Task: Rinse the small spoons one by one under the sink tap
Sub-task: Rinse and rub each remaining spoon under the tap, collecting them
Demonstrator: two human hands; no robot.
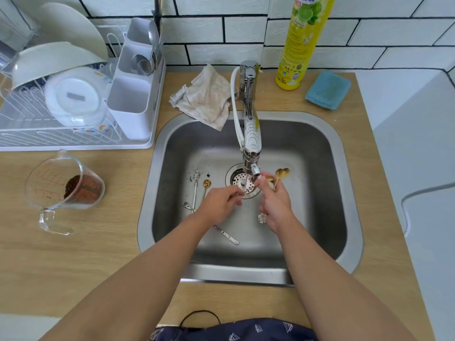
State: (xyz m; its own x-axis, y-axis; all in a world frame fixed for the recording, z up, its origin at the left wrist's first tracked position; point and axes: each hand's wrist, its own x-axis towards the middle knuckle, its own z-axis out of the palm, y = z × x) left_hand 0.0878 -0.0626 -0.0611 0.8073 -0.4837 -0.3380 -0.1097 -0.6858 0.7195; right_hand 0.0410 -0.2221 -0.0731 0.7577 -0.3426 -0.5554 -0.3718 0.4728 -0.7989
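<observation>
Both hands are over the steel sink (320, 148), just under the spout of the chrome tap (251, 143). My left hand (221, 203) pinches a thin small spoon whose end reaches toward the drain strainer (242, 184). My right hand (275, 200) grips gold small spoons (282, 173) with heart-shaped bowls, and a flower-shaped handle end (262, 217) shows below it. On the sink floor lie a silver spoon (196, 185), a gold spoon (206, 185) and another silver spoon (226, 235). I cannot tell whether water is running.
A white dish rack (73, 141) with bowls and a cutlery holder (133, 99) stands at the left. A glass measuring jug (64, 188) with brown grounds sits on the wooden counter. Behind the sink are a beige cloth (206, 99), a yellow detergent bottle (300, 45) and a blue sponge (328, 91).
</observation>
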